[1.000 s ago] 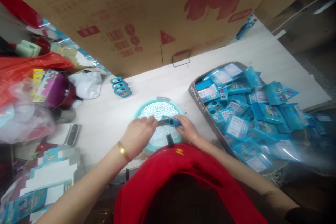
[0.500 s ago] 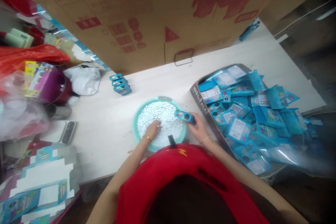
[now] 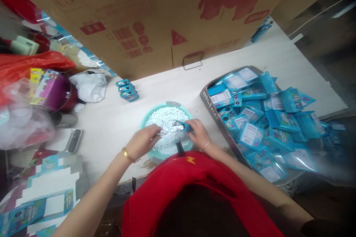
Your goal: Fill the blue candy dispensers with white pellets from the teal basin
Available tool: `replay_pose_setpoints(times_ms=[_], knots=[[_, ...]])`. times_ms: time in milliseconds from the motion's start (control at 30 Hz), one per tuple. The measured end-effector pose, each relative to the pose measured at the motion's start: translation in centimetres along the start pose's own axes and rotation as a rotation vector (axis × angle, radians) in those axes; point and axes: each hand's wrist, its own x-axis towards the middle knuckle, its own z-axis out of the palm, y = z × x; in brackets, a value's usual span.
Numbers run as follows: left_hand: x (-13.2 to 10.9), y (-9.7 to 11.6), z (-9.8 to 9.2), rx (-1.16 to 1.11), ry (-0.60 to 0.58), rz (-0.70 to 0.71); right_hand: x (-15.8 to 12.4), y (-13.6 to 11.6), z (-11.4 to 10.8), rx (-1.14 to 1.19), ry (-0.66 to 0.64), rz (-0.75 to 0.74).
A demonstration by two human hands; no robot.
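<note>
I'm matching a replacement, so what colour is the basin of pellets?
The basin is pale turquoise, seen best in the head view.

A small blue box (image 3: 183, 126) with dark and pale markings, blurred in its detail, is held lengthwise just right of the frame's centre, over the right half of a round pale-turquoise bowl (image 3: 144, 121). The bowl sits upright on the surface in the lower middle of the frame, filled with many small, whitish, rounded pellets (image 3: 167, 115) spread in a broad layer
</note>
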Motion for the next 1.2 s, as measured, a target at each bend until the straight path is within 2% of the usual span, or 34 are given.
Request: replay_pose_setpoints(times_ms=[167,300,367,433,500,533,633,667,767,833,867,933,1000,1133,1200], knots=[[1.2,5.0,-3.0,0.416,-0.202,-0.122,0.4,-0.6,1.1,-0.032,-0.020,-0.051],[1.4,8.8,-4.6,0.554,-0.217,-0.086,0.4,-0.4,1.4,-0.038,-0.022,-0.060],[1.1,8.9,-5.0,0.569,-0.203,-0.075,0.4,-0.2,1.3,-0.037,-0.020,-0.059],[0.5,7.0,-4.5,0.545,-0.171,-0.126,0.3,0.0,1.1,-0.034,-0.024,-0.049],[0.0,3.5,-2.6,0.478,-0.144,-0.213,0.1,0.2,0.6,-0.032,-0.021,-0.024],[-0.2,1.4,-1.0,0.425,-0.139,-0.258,0.0,0.4,0.3,-0.030,-0.014,-0.007],[0.2,-4.1,5.6,0.215,-0.195,-0.371,-0.2,0.7,-0.6,-0.008,0.021,0.043],[0.7,-5.2,8.1,0.109,-0.161,-0.382,-0.3,0.7,-0.9,0.004,0.031,0.060],[2.9,-6.2,14.3,-0.019,-0.102,-0.342,-0.4,0.9,-1.5,0.026,0.057,0.107],[4.2,-5.8,16.6,-0.082,-0.064,-0.309,-0.4,1.0,-1.8,0.025,0.085,0.125],[4.4,-5.6,17.1,-0.114,-0.046,-0.296,-0.4,1.0,-2.0,0.022,0.103,0.131],[4.2,-5.5,17.0,-0.168,-0.020,-0.270,-0.5,1.1,-2.1,0.015,0.132,0.139],[3.0,-5.7,15.4,-0.233,0.027,-0.224,-0.5,1.3,-2.1,0.006,0.142,0.139],[0.0,-5.4,9.5,-0.324,0.146,-0.088,-0.4,1.4,-1.6,-0.013,0.097,0.109],[-0.9,-4.4,6.1,-0.296,0.151,-0.050,-0.2,1.2,-1.1,-0.034,0.061,0.067]])
